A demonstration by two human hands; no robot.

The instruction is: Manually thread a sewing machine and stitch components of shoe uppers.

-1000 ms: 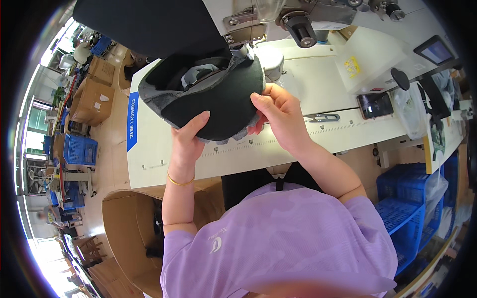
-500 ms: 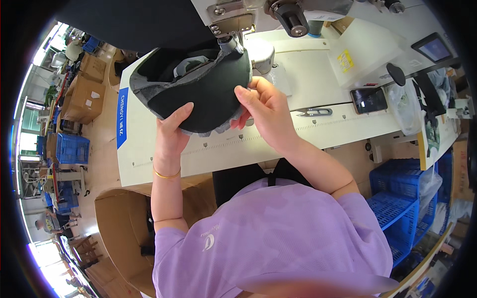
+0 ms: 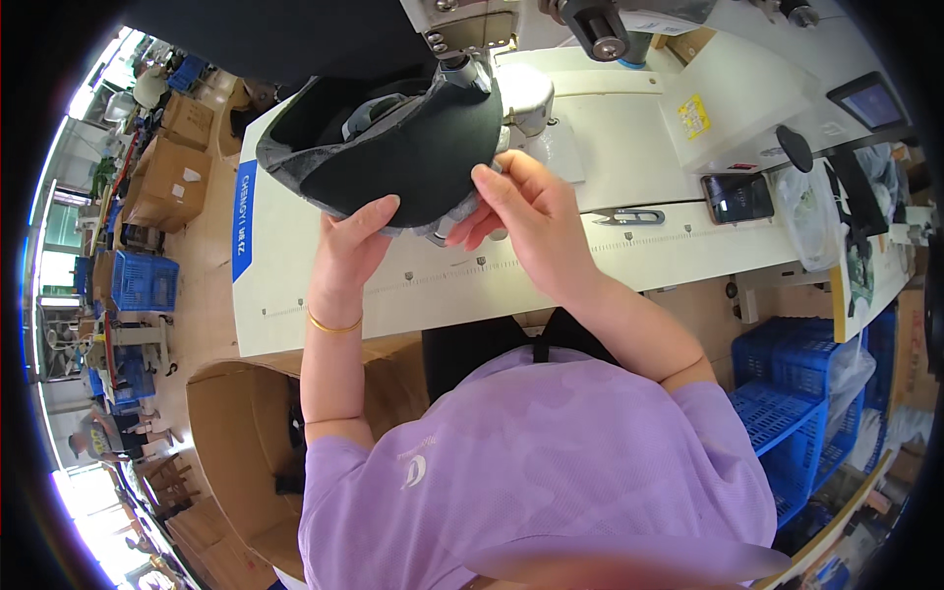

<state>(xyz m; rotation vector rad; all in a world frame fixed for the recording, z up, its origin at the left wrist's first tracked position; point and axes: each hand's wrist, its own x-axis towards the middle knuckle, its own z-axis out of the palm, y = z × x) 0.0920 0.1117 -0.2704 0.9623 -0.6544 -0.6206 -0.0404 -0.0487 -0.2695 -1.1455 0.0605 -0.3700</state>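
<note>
A dark, bowl-shaped fabric piece (image 3: 403, 162) with grey edging hangs under the sewing machine's head, its upper right edge beneath the presser foot (image 3: 464, 74). Paler grey material lies inside its hollow. My left hand (image 3: 356, 241) grips the lower left edge, thumb flat on the outer face and fingers hidden behind. At the lower right edge, my right hand (image 3: 531, 211) pinches the rim between thumb and fingers. Its other fingers curl beneath, beside a strip of grey edging.
Thread snips (image 3: 629, 216) and a phone (image 3: 737, 199) lie on the white machine table (image 3: 590, 258), right of my hands. A plastic bag (image 3: 808, 216) sits beyond them. Below are an open cardboard box (image 3: 231, 423) at left and blue crates (image 3: 787, 393) at right.
The fabric piece has turned slightly under the presser foot, and less of its ragged lower edging shows. My left hand has slid a little right with it; both hands keep their hold.
</note>
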